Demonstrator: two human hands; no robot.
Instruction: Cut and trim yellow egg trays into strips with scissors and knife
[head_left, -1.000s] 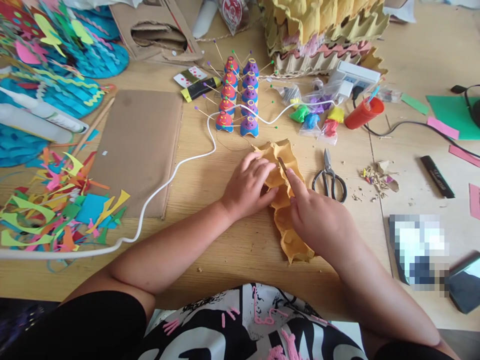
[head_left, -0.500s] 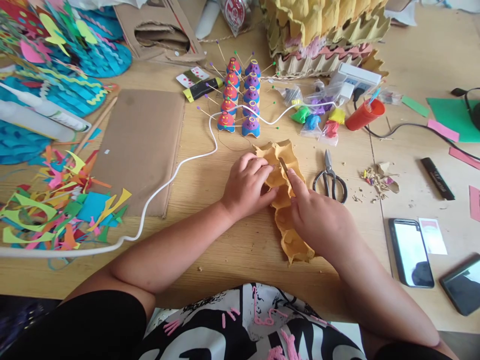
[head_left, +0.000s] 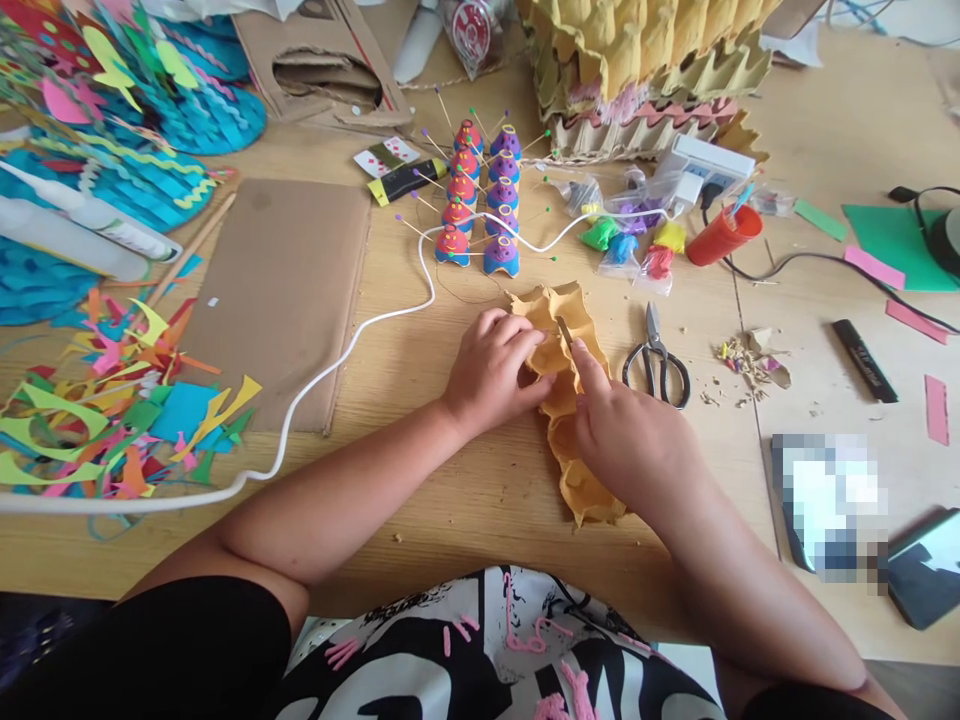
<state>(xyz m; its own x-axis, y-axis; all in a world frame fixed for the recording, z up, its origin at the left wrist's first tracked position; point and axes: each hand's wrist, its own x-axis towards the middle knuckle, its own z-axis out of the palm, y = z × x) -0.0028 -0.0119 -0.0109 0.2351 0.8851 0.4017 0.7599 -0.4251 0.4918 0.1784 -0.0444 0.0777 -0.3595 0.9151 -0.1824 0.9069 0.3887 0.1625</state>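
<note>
A yellow egg-carton strip (head_left: 576, 445) lies on the table in front of me, its long side running away from me. My left hand (head_left: 496, 368) grips the strip's left edge near its far end, fingers bent over the rim and thumb against the side. In my right hand (head_left: 626, 425) is a narrow knife (head_left: 565, 328), the index finger stretched along its back. Its blade rests on the carton's cups near the far end, just right of my left fingertips. Black-handled scissors (head_left: 656, 365) lie right of the strip.
Beyond the strip stand red and purple egg-cup figures (head_left: 501, 215) with pins, crossed by a white cable (head_left: 360, 335). Cardboard (head_left: 277, 290) and paper scraps (head_left: 124, 410) lie left. Clay bags (head_left: 621, 245), a red cup (head_left: 724, 235), a marker (head_left: 864, 360) and a phone (head_left: 930, 575) are right.
My right hand and the knife have shifted slightly to the left. My left hand keeps its hold on the carton strip.
</note>
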